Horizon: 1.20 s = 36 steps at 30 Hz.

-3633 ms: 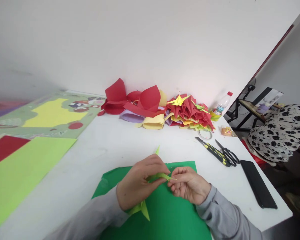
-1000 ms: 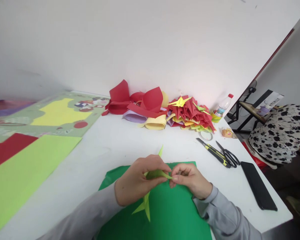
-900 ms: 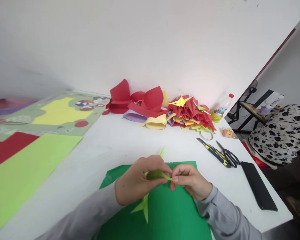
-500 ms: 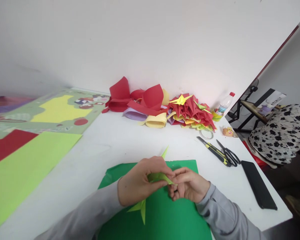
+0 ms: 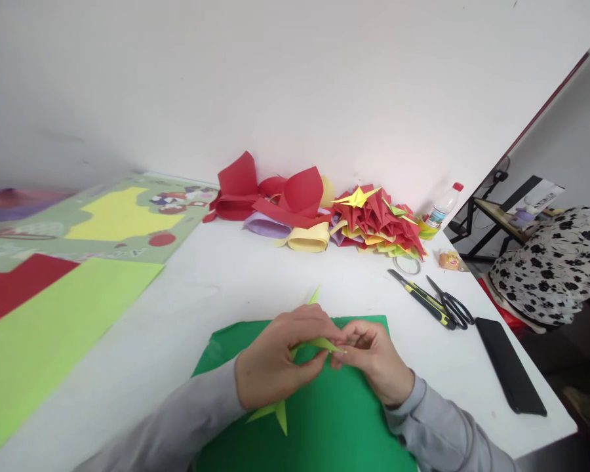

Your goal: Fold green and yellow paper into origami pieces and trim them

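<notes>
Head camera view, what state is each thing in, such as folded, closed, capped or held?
Left hand, fingers closed on paper
Right hand, fingers pinching the same paper's tip
Light green paper, folded, held
Scissors, closed
Bottle, capped
Yellow star, folded, atop pile
Utility knife, lying down, blade too small to judge

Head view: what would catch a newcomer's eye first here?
Probably the heap of folded red paper against the wall, topped by a bright yellow star-like piece. Next, the vivid green sheet at the front, with both hands above it, fingers on a lime folded paper.
</notes>
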{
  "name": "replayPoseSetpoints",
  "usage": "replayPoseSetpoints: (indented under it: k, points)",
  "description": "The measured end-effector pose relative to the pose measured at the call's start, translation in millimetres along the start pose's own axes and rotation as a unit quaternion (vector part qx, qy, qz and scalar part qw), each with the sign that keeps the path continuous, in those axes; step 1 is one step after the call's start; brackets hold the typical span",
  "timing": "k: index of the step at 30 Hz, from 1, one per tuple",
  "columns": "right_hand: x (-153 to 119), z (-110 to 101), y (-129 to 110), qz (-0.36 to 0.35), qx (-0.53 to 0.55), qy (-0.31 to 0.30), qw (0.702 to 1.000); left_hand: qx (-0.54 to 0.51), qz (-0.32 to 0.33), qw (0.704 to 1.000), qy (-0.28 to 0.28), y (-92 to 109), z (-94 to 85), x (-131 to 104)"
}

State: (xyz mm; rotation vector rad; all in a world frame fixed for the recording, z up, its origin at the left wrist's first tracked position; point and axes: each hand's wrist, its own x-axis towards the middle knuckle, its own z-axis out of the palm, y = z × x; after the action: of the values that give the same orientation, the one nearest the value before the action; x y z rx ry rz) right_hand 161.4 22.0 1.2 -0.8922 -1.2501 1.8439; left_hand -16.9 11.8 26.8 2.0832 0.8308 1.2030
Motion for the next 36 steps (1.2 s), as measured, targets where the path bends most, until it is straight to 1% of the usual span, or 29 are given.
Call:
replayPoseSetpoints:
  k: [2, 4, 7, 11, 14, 17, 22, 26, 30, 33, 36]
  points:
    - [-2, 2, 0, -0.056, -0.058, 0.026, 0.996, 0.002, -0.023, 1.000, 0.001, 0, -0.4, 0]
    - [-4, 4, -1, -0.116, -0.128, 0.054, 0.983, 0.003, -0.038, 0.999, -0.003, 0, -1.1, 0]
    - [-6, 6, -3, -0.203, -0.231, 0.084, 0.948, -0.004, -0.026, 1.000, 0.011, 0, -1.8, 0]
    - [-7, 8, -3, -0.267, -0.305, 0.112, 0.907, 0.004, -0.027, 0.999, 0.018, -2, -1.7, 1]
    - [-8, 7, -1, -0.300, -0.339, 0.125, 0.883, 0.018, -0.031, 0.999, 0.021, -3, -1.4, 0]
    - [-9, 5, 2, -0.333, -0.368, 0.119, 0.860, 0.034, -0.021, 0.999, 0.032, -4, -0.7, 0]
    - [-11, 4, 5, -0.380, -0.429, 0.115, 0.811, 0.054, -0.011, 0.997, 0.048, -6, 0.7, -1]
    - [-11, 5, 3, -0.397, -0.451, 0.120, 0.790, 0.052, -0.019, 0.997, 0.049, -6, 0.8, -1]
    - [-10, 6, 2, -0.440, -0.461, 0.127, 0.760, 0.050, -0.034, 0.997, 0.050, -6, 0.6, -2]
    - [-9, 7, 3, -0.450, -0.463, 0.125, 0.753, 0.047, -0.032, 0.997, 0.056, -7, 1.0, -2]
    - [-8, 7, 3, -0.446, -0.451, 0.121, 0.763, 0.047, -0.026, 0.997, 0.063, -9, 2.0, -2]
